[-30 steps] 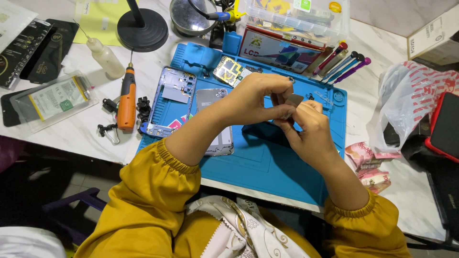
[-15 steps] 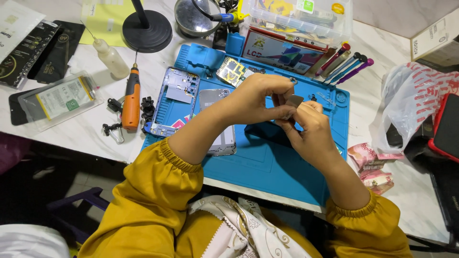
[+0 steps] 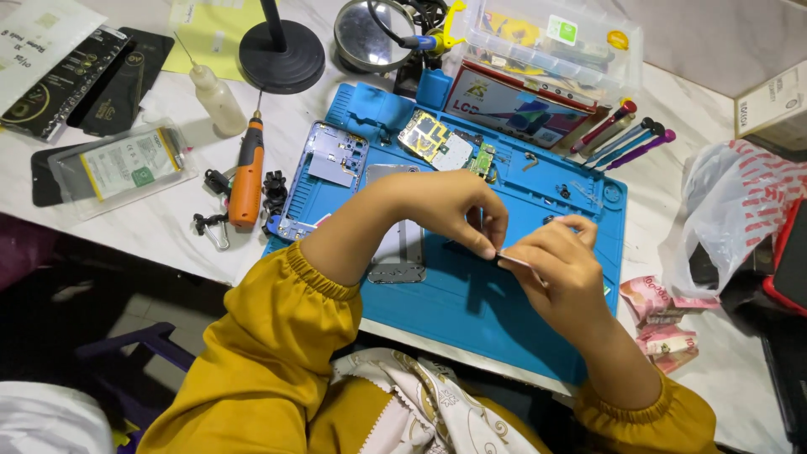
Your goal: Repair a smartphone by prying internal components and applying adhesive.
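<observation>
Both hands, left hand point(image 3: 445, 206) and right hand point(image 3: 559, 269), pinched on thin metal strip point(image 3: 514, 260) between them.

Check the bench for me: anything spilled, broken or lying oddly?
No spill or breakage shows. The phone on the blue mat lies in parts, its circuit board loose beside the open frame. Crumpled banknotes sit at the mat's right edge.

Under your fingers: flat blue rubber work mat point(image 3: 471, 311) | left of your fingers: orange-and-black electric screwdriver point(image 3: 247, 174) | right of your fingers: crumpled red-and-white striped plastic bag point(image 3: 740, 210) | your gathered fabric sleeves point(image 3: 277, 336): mustard yellow
</observation>
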